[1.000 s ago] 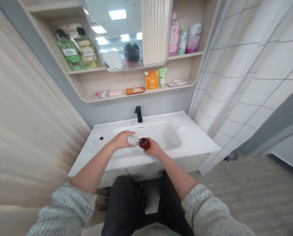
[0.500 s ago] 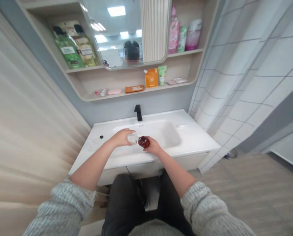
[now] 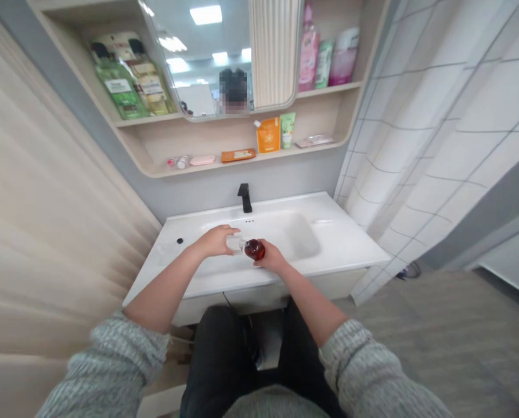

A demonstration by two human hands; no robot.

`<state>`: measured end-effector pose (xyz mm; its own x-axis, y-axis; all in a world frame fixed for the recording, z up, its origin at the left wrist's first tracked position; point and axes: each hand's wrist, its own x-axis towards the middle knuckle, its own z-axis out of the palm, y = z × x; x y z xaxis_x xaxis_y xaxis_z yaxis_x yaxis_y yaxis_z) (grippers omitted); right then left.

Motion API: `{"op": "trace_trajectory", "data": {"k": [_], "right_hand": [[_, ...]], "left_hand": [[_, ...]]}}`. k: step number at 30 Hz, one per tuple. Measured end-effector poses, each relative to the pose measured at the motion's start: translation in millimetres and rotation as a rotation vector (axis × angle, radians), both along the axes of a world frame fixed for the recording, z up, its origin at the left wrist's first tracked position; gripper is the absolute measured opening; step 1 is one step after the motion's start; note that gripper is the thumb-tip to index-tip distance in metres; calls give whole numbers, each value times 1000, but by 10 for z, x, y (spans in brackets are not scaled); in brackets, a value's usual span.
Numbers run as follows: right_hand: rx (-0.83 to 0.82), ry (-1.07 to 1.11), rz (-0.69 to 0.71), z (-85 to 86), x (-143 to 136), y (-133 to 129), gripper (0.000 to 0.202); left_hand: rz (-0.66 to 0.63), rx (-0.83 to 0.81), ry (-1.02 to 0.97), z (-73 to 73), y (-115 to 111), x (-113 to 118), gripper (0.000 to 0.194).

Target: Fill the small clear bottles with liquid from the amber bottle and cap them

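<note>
A grey wall [image 3: 190, 200] backs a white washbasin [image 3: 350, 247], with a pale curtain [image 3: 46, 203] on the left and white tiles [image 3: 420, 174] on the right.

Over the front part of the basin, the left hand [image 3: 217, 240] curls its thumb and fingers around a clear container [image 3: 234, 244], and the right hand [image 3: 270, 257] grips a dark red bottle [image 3: 255, 250] from its right side. The bottle's narrow neck points left, to the container's right end; whether the two touch cannot be told. The bottle's long axis is foreshortened, so its exact tilt is unclear; the container's runs roughly left to right.

Beyond the hands stands a black faucet [image 3: 245, 198]; a small black round piece [image 3: 180, 241] sits left of them. Above, a shelf [image 3: 155, 168] bears a pink oblong item [image 3: 202, 160], an orange flat pack [image 3: 238, 155], an upright orange pouch [image 3: 269, 136] and a green tube [image 3: 287, 131], below a mirror [image 3: 207, 49].
</note>
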<state>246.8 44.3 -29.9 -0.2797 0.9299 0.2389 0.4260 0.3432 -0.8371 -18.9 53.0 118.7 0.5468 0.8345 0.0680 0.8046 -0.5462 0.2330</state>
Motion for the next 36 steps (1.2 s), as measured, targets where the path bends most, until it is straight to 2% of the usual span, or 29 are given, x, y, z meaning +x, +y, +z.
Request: {"op": "trace_trajectory", "data": {"k": [8, 27, 36], "right_hand": [[-10, 5, -6, -36, 3, 15, 77], [9, -17, -20, -34, 0, 20, 75], [-2, -22, -18, -40, 2, 27, 76]], "left_hand": [[7, -8, 30, 58, -21, 36, 90], [-15, 7, 58, 71, 30, 58, 88], [-12, 2, 61, 4, 103, 15, 91]]}}
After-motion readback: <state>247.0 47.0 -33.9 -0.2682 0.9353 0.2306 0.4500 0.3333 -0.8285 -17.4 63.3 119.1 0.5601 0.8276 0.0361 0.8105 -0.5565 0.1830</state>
